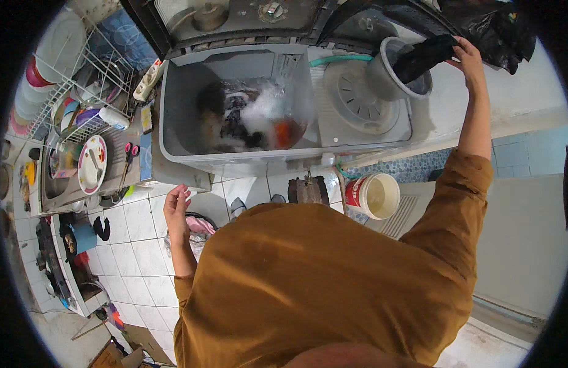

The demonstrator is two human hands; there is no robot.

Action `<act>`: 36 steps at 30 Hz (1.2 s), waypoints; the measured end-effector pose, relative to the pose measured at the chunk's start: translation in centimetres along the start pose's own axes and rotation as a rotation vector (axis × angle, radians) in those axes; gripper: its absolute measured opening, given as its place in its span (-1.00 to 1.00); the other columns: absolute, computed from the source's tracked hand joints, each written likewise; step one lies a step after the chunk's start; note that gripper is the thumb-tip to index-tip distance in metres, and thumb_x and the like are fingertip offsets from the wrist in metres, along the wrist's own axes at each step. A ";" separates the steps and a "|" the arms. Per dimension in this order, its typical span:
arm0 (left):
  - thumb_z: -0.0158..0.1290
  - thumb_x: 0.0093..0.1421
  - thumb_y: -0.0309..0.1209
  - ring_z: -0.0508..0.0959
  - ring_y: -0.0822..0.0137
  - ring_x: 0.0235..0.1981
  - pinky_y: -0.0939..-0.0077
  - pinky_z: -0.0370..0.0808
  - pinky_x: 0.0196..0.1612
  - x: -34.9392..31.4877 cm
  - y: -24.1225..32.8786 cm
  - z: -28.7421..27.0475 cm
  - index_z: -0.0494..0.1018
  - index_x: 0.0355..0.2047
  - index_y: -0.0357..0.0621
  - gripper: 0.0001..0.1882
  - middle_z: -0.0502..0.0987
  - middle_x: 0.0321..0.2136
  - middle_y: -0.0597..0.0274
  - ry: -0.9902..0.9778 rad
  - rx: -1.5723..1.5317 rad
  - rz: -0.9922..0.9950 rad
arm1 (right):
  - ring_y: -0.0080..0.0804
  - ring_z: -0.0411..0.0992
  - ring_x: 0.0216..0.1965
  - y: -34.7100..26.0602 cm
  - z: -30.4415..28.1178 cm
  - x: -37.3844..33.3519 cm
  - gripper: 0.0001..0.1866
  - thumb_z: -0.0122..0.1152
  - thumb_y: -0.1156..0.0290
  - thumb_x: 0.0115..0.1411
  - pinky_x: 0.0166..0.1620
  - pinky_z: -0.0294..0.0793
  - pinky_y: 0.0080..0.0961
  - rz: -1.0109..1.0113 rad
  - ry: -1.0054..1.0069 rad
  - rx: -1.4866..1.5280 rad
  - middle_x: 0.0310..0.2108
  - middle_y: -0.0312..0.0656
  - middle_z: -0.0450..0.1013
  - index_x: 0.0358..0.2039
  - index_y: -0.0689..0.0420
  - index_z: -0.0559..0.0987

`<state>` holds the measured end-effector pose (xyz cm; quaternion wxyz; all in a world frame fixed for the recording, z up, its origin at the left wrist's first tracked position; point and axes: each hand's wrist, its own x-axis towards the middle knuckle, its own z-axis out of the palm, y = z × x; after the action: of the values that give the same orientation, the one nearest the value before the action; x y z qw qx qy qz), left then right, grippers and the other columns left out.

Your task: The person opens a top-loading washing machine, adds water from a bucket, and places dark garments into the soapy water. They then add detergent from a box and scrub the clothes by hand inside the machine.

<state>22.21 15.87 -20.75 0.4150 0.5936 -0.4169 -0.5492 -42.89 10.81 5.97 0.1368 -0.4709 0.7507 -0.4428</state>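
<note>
My right hand (470, 61) reaches out to the far right, its fingers closed on one end of a black cloth (424, 57). The rest of the cloth hangs into the mouth of a tilted grey pail (379, 76), which stands by the round lid (351, 101) of a twin-tub washing machine. In the machine's grey wash tub (185, 104), dark clothes (238, 116) and an orange piece (285, 133) lie in foamy water. My left hand (176, 211) hangs at my left side, empty, with its fingers loosely stretched.
Left of the machine are a dish rack (81, 92) and a sink counter with a plate (92, 165) and scissors (129, 161). A white bucket (382, 196) stands before the machine. Pink laundry (200, 226) lies low by my left arm. A black plastic bag (502, 37) sits far right.
</note>
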 end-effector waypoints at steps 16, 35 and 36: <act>-0.06 0.18 -0.35 0.42 0.41 -0.20 0.53 0.35 -0.15 -0.5 -1.7 0.3 0.37 -0.18 -0.18 -0.76 0.43 -0.23 0.26 -0.004 -0.084 -0.018 | -0.57 0.35 -0.19 -6.7 3.9 -1.0 -0.65 -0.12 0.45 0.12 -0.21 0.40 -0.59 -0.174 -0.223 -0.009 -0.22 -0.34 0.40 -0.05 0.07 0.40; -0.04 0.15 -0.34 0.41 0.50 -0.27 0.61 0.32 -0.22 -4.4 -5.1 -0.6 0.38 -0.20 -0.17 -0.76 0.45 -0.30 0.33 0.102 -0.024 -0.105 | -0.14 0.21 0.06 7.0 20.2 -15.3 -0.58 0.06 0.38 0.05 0.09 0.16 -0.38 -0.312 -0.676 -0.479 0.03 -0.03 0.25 -0.04 0.18 0.36; -0.04 0.14 -0.35 0.40 0.51 -0.28 0.62 0.32 -0.23 -4.6 -5.5 -0.8 0.38 -0.20 -0.16 -0.76 0.45 -0.30 0.34 0.092 -0.051 -0.114 | -0.14 0.19 0.08 5.6 19.8 -15.0 -0.57 0.04 0.33 0.09 0.10 0.14 -0.37 -0.292 -0.723 -0.517 0.04 -0.02 0.24 -0.03 0.19 0.35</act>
<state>23.00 22.00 -24.51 0.4166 0.6304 -0.3487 -0.5545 -26.00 13.55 -12.93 0.2039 -0.7142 0.6666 -0.0633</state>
